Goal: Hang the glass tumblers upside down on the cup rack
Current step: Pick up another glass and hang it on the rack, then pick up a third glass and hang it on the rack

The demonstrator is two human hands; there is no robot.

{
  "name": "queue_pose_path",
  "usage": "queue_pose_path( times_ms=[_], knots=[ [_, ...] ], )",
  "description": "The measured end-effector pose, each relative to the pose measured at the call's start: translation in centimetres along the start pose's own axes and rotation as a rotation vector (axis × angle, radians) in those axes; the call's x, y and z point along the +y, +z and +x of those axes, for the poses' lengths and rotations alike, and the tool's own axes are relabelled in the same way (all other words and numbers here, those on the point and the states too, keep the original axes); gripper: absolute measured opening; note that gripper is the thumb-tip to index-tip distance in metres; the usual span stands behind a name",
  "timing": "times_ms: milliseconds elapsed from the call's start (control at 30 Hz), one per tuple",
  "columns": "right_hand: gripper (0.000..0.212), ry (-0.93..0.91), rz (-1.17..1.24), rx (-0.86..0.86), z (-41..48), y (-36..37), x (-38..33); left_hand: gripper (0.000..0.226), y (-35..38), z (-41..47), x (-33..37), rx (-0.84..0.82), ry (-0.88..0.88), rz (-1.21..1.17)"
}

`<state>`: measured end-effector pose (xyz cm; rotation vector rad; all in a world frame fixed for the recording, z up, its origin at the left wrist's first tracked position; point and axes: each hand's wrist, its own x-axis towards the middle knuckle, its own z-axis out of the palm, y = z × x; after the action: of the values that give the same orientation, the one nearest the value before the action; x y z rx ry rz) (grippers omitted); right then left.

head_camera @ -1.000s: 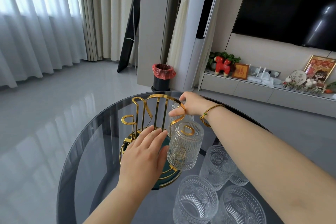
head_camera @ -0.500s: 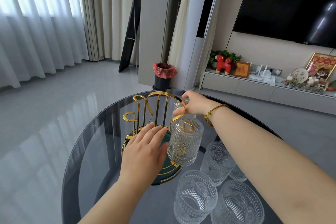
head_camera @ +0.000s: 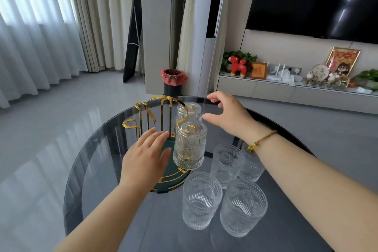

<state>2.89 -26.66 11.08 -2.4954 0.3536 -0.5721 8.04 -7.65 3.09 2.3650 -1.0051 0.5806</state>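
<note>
A gold wire cup rack [head_camera: 159, 112] on a round green base [head_camera: 180, 179] stands on the dark glass table [head_camera: 98, 161]. Two ribbed glass tumblers hang upside down on it: a near tumbler [head_camera: 190, 145] and a far tumbler [head_camera: 189, 111]. My left hand [head_camera: 145, 159] rests flat on the rack's base, fingers spread, holding nothing. My right hand [head_camera: 227, 114] hovers open just right of the far tumbler, not touching it. Several more tumblers stand upright to the right, among them a front tumbler [head_camera: 201, 200] and its right neighbour [head_camera: 243, 207].
The round table's far edge runs behind the rack. Past it on the floor stands a black bin with a red liner [head_camera: 173, 81]. A low TV console [head_camera: 296, 90] with ornaments lines the right wall. Curtains hang at the left.
My right hand has let go of the far tumbler and drawn back to the right with fingers apart; the tumbler now hangs on the rack. The left hand has stayed on the base.
</note>
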Motion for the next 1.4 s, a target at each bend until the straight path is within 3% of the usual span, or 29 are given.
queue_pose_path(
  times_ms=[233,433,600,733,867,1033,1200,1400],
  knots=[
    [0.048,0.091,0.173,0.112,-13.5,-0.7,3.2,0.035,0.3,-0.2,0.2,-0.019,-0.065,-0.059],
    [0.058,0.334,0.427,0.426,-21.5,4.1,6.3,0.036,0.1,-0.5,0.6,-0.021,-0.085,-0.08],
    [0.088,0.497,0.421,0.272,-22.9,8.3,8.0,0.036,-0.4,-0.5,0.9,-0.058,-0.095,-0.07],
    [0.102,0.513,0.294,0.212,-21.5,9.4,8.5,0.036,-0.9,-0.9,1.2,-0.068,-0.107,-0.058],
    [0.099,0.545,0.241,0.263,-20.2,9.9,8.7,0.036,-1.3,-1.3,1.3,-0.074,-0.106,-0.048],
    [0.091,0.548,0.344,0.245,-19.9,9.9,9.2,0.036,-1.5,-1.6,1.3,-0.061,-0.1,-0.042],
    [0.072,0.424,0.529,0.343,-20.8,9.0,8.8,0.031,-1.9,-2.1,0.7,-0.028,-0.02,-0.042],
    [0.069,0.312,0.583,0.369,-19.9,5.2,6.9,0.024,-2.6,-2.8,0.3,0.011,0.043,-0.022]
  ],
)
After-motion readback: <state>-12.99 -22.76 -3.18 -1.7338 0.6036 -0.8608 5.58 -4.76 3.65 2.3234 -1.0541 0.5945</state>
